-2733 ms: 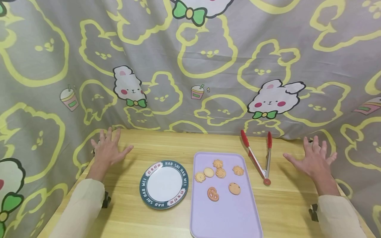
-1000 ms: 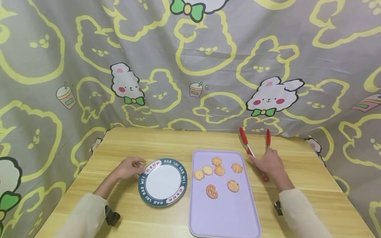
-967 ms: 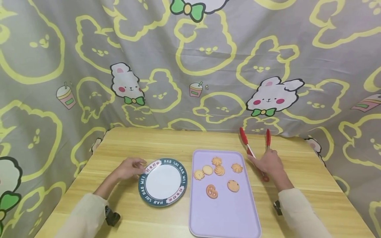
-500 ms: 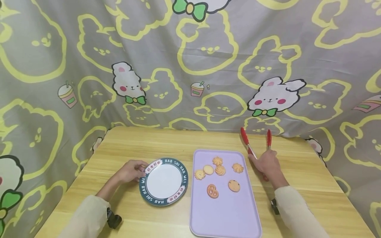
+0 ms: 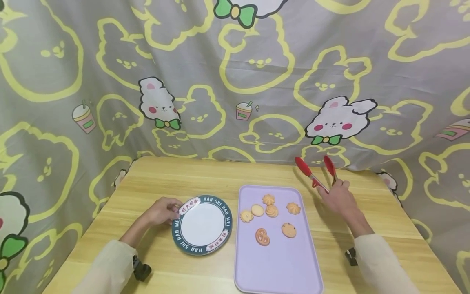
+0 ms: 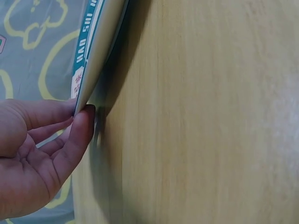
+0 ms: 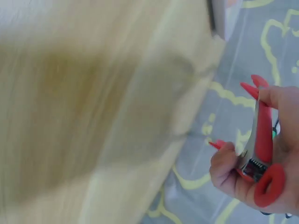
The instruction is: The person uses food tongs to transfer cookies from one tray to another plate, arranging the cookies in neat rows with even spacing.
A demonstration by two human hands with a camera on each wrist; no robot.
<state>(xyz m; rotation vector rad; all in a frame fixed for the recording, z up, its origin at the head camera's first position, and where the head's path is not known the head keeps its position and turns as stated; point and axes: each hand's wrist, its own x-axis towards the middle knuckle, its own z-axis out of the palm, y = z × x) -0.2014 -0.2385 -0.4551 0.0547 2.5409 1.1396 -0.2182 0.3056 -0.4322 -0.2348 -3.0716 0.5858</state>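
- The left hand (image 5: 161, 210), partly curled, pinches the rim of a round plate (image 5: 202, 224) between thumb and fingers; the left-wrist view shows skin on both faces of the rim.
- The right hand (image 5: 338, 198) is closed around the metal arms of a pair of red-tipped tongs (image 7: 263, 135), held up off the wood, with a red ring at the hinge end. Their two tips stand apart and point away from the person, toward the table's far edge.
- The plate, left of centre, has a white middle and a dark green rim lettered "HAO SHI HAO WEI", with Chinese characters in two pale panels.
- Just right of the plate, a little apart from it, a lavender rectangular tray (image 5: 279, 265) carries seven biscuits, among them a pretzel-shaped biscuit (image 5: 262, 237) and a dark-specked round biscuit (image 5: 288, 230). The other five lie in its far half.
- Cream sleeves (image 5: 108, 265) cover both forearms, and a black device (image 5: 141, 268) sits at each wrist.
- Under everything is a wood-grain table (image 5: 205, 175); behind it hangs a grey curtain (image 5: 205, 61) printed with yellow outlines and white rabbits in green bows.
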